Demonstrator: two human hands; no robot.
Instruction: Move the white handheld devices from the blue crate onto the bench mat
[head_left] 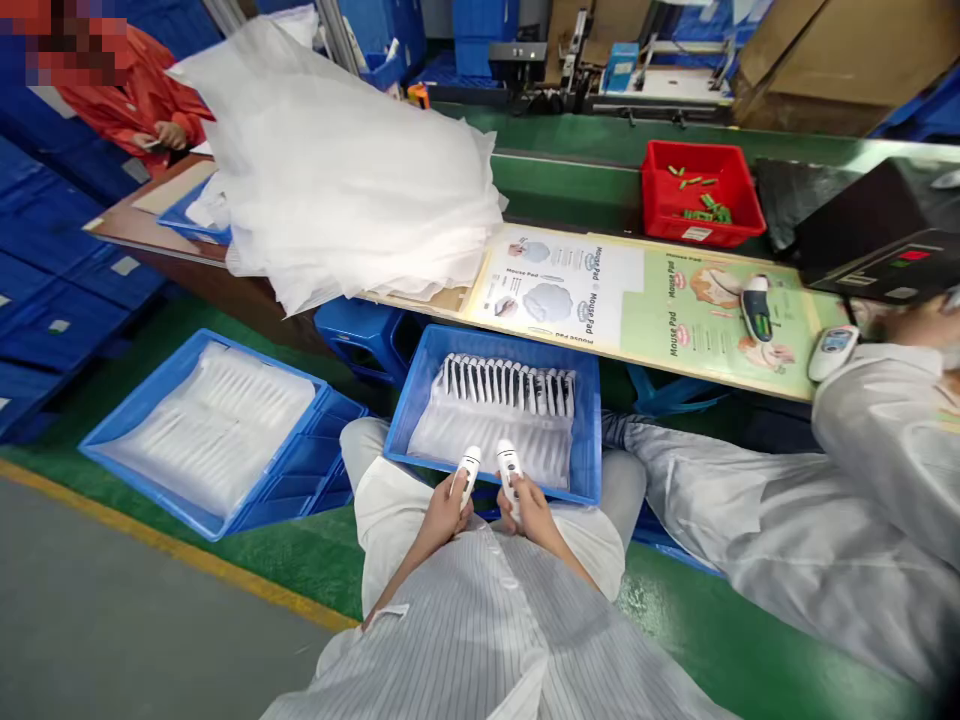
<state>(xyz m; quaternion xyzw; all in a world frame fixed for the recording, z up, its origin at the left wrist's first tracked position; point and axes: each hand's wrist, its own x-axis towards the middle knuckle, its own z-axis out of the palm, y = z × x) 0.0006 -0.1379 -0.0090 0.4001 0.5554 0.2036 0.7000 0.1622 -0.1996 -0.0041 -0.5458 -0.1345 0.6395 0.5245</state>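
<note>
My left hand [444,512] is closed around a white handheld thermometer [469,468], its rounded tip pointing away from me. Another white thermometer [508,462], with dark buttons on its face, is gripped in my right hand [529,508]. Both are held over the near edge of a blue bin [589,440] at my lap. Inside that bin, a row of similar thermometers [510,385] lies side by side, their dark sides showing, with translucent white sheeting [487,440] over the nearer part.
At left, a second blue bin [217,520] holds sheet-covered rows. White foam sheets [352,180] are piled on the bench. A red bin [652,190] contains green batteries [709,213]. Two thermometers are near a co-worker's sleeve [877,400] at right. Another person [142,90] stands far left.
</note>
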